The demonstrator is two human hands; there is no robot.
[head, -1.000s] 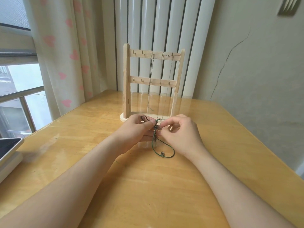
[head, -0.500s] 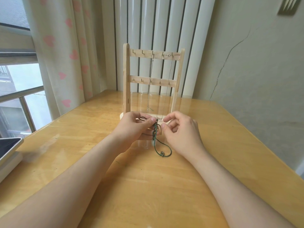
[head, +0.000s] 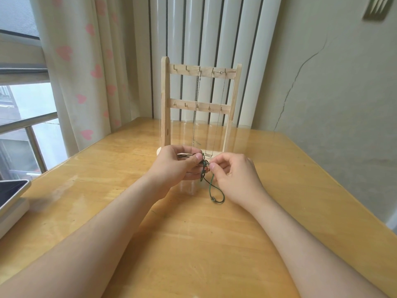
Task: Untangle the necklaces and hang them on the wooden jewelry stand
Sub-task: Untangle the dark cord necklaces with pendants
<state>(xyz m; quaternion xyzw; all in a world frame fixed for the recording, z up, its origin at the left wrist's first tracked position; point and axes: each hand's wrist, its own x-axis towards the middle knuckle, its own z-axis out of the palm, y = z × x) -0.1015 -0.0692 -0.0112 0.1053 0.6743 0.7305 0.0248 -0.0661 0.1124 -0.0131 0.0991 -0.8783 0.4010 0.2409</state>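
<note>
Head view: knot of green cord necklaces (head: 203, 171) lay between the hands, just before wooden jewelry stand (head: 165, 108). Left hand (head: 178, 163) pinched the knot; right hand (head: 234, 175) pinched a strand beside it. Loose loop hung toward the person. Pull probably sideways.

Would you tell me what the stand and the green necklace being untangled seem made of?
The stand: pale wood, matte, visible grain; its hooks look metal. The green necklace: probably braided cord, dull and limp, pinched by left hand and right hand.
</note>
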